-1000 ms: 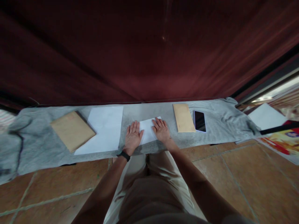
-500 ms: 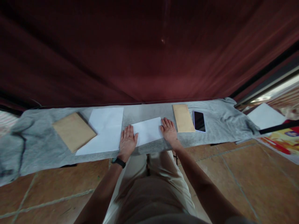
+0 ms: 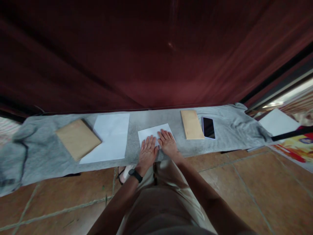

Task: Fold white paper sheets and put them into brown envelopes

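Note:
A small white sheet of paper [image 3: 149, 131], perhaps folded, lies on the grey cloth in front of me. My left hand [image 3: 148, 150] rests flat on its lower middle, fingers stretched out. Close beside it, my right hand [image 3: 168, 142] lies flat on the paper's right part. The fingertips of the two hands nearly meet, and they hide the lower portion of the paper. To the left is a larger white paper [image 3: 113, 135], partly under a stack of brown envelopes [image 3: 77, 138]. A single brown envelope [image 3: 192, 124] lies to the right of my right hand.
A dark-screened phone [image 3: 208, 127] lies right of the single envelope. The grey cloth [image 3: 234, 130] covers a narrow bench against a dark red curtain [image 3: 156, 65]. White paper [image 3: 278, 122] and a colourful printed package [image 3: 297, 147] are at the far right, above the tiled floor [image 3: 234, 186].
Both hands have slid inward from the paper's two side edges to its middle, and now lie close together. The paper, envelopes and phone have stayed in place.

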Demonstrator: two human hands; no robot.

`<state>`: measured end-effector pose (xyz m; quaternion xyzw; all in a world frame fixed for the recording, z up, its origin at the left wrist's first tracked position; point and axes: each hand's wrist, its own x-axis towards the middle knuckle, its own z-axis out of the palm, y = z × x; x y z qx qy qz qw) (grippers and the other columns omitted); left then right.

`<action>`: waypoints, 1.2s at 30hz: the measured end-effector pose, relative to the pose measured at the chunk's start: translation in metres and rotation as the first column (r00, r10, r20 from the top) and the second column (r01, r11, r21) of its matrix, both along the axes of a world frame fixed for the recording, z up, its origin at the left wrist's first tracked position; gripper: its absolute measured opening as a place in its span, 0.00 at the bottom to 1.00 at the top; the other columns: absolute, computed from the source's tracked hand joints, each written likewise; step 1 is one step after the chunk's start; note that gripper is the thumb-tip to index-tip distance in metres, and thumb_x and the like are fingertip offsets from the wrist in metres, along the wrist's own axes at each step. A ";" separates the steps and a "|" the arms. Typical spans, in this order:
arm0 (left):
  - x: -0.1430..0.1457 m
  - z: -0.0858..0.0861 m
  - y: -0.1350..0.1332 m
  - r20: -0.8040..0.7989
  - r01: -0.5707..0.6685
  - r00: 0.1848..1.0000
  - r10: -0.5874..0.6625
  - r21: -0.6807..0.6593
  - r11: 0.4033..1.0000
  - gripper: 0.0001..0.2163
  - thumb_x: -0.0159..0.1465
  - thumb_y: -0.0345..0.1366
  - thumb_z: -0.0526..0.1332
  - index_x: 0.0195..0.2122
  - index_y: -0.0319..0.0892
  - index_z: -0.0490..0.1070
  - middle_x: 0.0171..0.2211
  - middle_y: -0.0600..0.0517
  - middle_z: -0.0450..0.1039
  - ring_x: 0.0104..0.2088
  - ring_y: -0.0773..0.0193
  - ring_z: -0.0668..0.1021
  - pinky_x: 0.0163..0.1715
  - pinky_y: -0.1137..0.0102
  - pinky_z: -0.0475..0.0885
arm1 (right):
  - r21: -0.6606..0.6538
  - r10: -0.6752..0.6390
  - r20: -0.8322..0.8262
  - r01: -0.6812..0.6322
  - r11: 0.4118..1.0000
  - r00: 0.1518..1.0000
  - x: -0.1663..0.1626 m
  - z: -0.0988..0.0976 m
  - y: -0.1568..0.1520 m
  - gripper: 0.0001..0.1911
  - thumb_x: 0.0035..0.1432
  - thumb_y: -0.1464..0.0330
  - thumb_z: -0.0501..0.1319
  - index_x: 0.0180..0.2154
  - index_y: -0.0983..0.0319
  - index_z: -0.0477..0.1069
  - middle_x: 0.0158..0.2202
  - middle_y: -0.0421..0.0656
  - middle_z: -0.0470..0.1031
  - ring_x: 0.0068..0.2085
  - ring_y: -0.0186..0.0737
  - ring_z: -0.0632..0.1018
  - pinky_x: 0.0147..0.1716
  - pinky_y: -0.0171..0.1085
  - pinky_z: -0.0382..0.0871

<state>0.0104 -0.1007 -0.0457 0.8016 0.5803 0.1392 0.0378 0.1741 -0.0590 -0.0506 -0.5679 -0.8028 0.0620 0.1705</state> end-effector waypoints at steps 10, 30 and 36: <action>-0.028 -0.001 -0.012 0.007 -0.063 0.998 0.062 0.052 0.997 0.28 0.75 0.44 0.46 0.72 0.35 0.56 0.71 0.38 0.58 0.73 0.50 0.59 0.71 0.50 0.55 | 0.034 -0.189 0.013 0.189 0.981 0.982 0.040 0.003 -0.004 0.26 0.74 0.64 0.50 0.68 0.68 0.62 0.70 0.55 0.63 0.68 0.55 0.65 0.67 0.53 0.55; -0.027 -0.004 -0.013 0.050 -0.076 0.996 0.071 0.092 0.993 0.28 0.75 0.45 0.46 0.71 0.35 0.59 0.70 0.37 0.60 0.72 0.48 0.60 0.71 0.48 0.56 | -0.338 -0.442 -0.346 0.330 0.881 0.827 0.043 0.030 0.038 0.08 0.57 0.67 0.61 0.26 0.60 0.72 0.23 0.38 0.72 0.31 0.39 0.76 0.31 0.33 0.65; -0.033 -0.007 -0.005 0.217 -0.111 0.972 0.088 0.097 0.989 0.30 0.75 0.48 0.47 0.73 0.36 0.54 0.72 0.36 0.56 0.73 0.47 0.59 0.69 0.48 0.61 | -0.290 -0.348 -0.514 0.222 0.931 0.784 0.040 0.066 0.051 0.11 0.61 0.61 0.57 0.30 0.60 0.71 0.24 0.34 0.69 0.28 0.35 0.71 0.27 0.31 0.62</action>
